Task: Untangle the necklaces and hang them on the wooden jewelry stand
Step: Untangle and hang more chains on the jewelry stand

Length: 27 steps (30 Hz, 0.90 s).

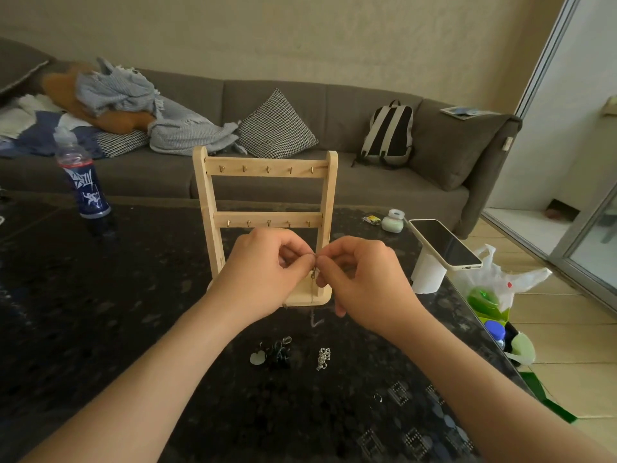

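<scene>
Thin chain (313,285) is pinched right where my two sets of fingertips meet, and from that pinch it drops straight down, long axis near vertical. It crosses in front of the base of the wooden jewelry stand (267,168), and its tail trails onto the counter (133,295) just this side of the base.

Left hand (267,272) has thumb and forefinger curled onto the chain from one side. Right hand (360,279) does the same from the other, and the two grips are nearly touching. I can't make out whether a knot or a clasp sits between them; it's too fine to tell.

Here's what matters: the lower row of hooks (268,223) sits just above and beyond my knuckles, and its right-end hook is almost directly over the pinch. So I reckon the way to a hook is up and slightly away from me. Neither hand is clearly nearer.

Nearer to me on the counter, well apart from the grip, lie a dark tangled bundle (277,354) and a small silver chain (323,358). No hook carries anything yet.
</scene>
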Motion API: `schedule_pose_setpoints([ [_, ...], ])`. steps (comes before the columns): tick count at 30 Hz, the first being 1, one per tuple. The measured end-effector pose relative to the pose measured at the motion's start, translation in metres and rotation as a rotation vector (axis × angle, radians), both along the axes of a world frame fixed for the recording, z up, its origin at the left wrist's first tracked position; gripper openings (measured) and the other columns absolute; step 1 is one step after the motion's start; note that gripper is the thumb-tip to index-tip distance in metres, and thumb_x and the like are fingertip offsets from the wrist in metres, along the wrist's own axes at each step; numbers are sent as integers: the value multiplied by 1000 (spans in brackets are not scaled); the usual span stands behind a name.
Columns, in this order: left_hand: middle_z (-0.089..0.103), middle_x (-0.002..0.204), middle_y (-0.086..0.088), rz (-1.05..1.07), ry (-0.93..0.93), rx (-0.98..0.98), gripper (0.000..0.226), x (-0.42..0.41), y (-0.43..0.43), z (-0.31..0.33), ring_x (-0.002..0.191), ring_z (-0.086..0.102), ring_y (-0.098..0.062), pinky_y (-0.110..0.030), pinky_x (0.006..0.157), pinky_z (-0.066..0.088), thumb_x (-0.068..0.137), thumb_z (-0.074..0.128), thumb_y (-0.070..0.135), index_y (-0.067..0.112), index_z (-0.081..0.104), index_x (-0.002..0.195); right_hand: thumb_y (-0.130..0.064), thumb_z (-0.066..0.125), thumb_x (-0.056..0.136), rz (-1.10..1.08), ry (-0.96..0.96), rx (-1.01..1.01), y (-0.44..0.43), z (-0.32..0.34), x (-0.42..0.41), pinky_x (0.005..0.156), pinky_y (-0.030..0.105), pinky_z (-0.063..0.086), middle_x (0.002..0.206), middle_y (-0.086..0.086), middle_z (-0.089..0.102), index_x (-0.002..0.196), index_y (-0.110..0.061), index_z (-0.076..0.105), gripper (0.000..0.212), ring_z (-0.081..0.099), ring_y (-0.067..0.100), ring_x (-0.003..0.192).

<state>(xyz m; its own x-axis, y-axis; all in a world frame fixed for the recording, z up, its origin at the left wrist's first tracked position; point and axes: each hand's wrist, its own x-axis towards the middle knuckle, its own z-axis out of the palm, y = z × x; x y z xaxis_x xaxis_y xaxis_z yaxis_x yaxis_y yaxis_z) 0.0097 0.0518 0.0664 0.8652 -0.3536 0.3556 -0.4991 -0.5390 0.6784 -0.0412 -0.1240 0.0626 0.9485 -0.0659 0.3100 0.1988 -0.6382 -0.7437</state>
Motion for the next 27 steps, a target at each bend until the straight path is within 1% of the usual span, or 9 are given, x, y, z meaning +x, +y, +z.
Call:
schedule_pose_setpoints([
  [2, 73, 91, 19, 8, -16, 18, 5, 0, 0, 0, 85, 69, 0, -12, 73, 53, 97, 76, 32, 32, 80, 101, -21, 66, 103, -7, -22, -52, 0, -1, 1, 55, 18, 54, 76, -8, 75, 97, -25, 72, 10, 65, 3, 53],
  [4, 72, 90, 20, 6, -14, 35, 5, 0, 0, 1, 83, 68, 0, -7, 69, 49, 98, 75, 32, 32, 79, 101, -20, 66, 103, 7, -11, -39, -1, 0, 1, 53, 19, 53, 77, -6, 74, 97, -24, 72, 10, 65, 5, 51],
  [10, 67, 90, 14, 0, 9, 64, 3, -2, 0, 1, 79, 65, -4, -11, 67, 46, 101, 70, 27, 29, 72, 103, -17, 59, 107, 60, 65, -27, 1, 5, -1, 56, 27, 60, 84, -2, 74, 98, -20, 69, 13, 68, 12, 47],
  [14, 65, 89, 13, -15, 40, 106, 3, -6, -2, 2, 75, 63, -7, -15, 64, 43, 101, 69, 30, 28, 68, 103, -19, 55, 107, 62, 152, 132, 2, 5, 0, 56, 24, 53, 88, 2, 72, 97, -16, 69, 17, 73, 18, 57],
  [17, 66, 88, 11, -23, 68, 132, 6, -8, -4, 3, 75, 63, -9, -17, 64, 44, 100, 69, 33, 28, 69, 98, -20, 51, 109, 107, 257, 323, 4, 5, 1, 66, 33, 54, 89, 2, 68, 97, -15, 68, 21, 73, 15, 71],
  [19, 68, 88, 9, -42, 104, 118, 8, -8, -3, 4, 76, 64, -8, -19, 65, 45, 98, 71, 34, 27, 71, 95, -22, 49, 108, 124, 302, 388, 3, 2, 3, 79, 38, 51, 94, 1, 69, 95, -20, 68, 23, 69, 14, 81],
  [21, 70, 87, 9, -67, 131, 113, 7, -9, -4, 5, 79, 65, -8, -21, 68, 47, 96, 74, 34, 27, 73, 92, -27, 47, 107, 113, 357, 399, 2, -2, 6, 85, 38, 47, 100, 2, 66, 97, -21, 68, 24, 62, 16, 89],
  [24, 71, 83, 10, -94, 166, 84, 7, -10, -4, 5, 82, 67, -8, -28, 75, 56, 93, 75, 35, 31, 75, 88, -32, 42, 104, 109, 419, 493, 6, -5, 8, 78, 37, 42, 92, 6, 56, 104, -12, 65, 31, 52, 17, 82],
  [27, 74, 85, 7, -91, 285, -132, 8, -8, -3, 7, 87, 70, -12, -33, 82, 61, 96, 71, 30, 29, 77, 90, -31, 37, 103, 119, 382, 504, 9, 1, 7, 70, 38, 34, 80, 2, 41, 94, -14, 56, 27, 40, 16, 71],
])
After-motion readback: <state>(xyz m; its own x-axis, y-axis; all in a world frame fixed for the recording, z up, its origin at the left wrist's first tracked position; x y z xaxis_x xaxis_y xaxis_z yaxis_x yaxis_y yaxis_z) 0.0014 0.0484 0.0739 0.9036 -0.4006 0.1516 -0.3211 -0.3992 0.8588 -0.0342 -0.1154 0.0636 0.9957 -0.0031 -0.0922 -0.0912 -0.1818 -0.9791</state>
